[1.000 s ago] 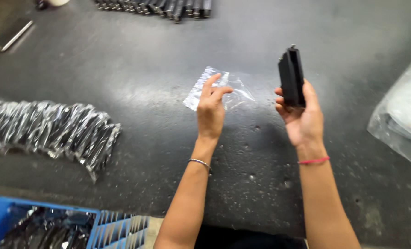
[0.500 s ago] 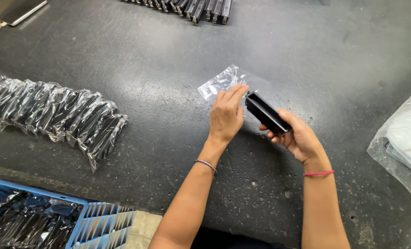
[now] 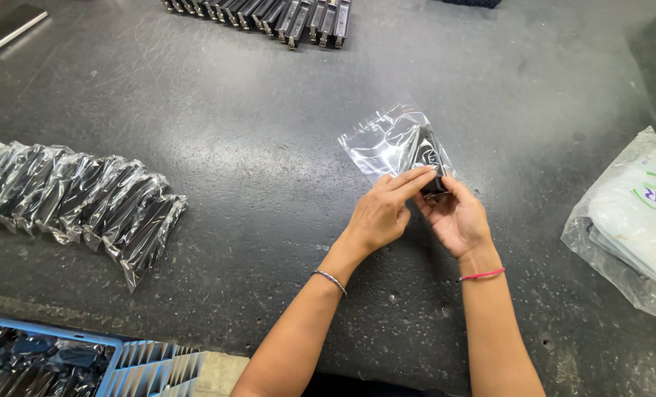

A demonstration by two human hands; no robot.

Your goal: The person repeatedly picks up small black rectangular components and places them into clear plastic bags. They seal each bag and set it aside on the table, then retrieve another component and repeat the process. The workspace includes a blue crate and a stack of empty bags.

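Hands | left hand [image 3: 378,213] pinches clear bag [image 3: 383,140] mouth | right hand [image 3: 457,217] holds black part [image 3: 427,158] half inside | desk [image 3: 254,147]

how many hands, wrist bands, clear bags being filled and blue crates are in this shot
hands: 2, left hand and right hand, both on the clear bag
wrist bands: 2, silver bracelet on the left and red band on the right
clear bag being filled: 1, with a black part partly in it
blue crate: 1
total: 6
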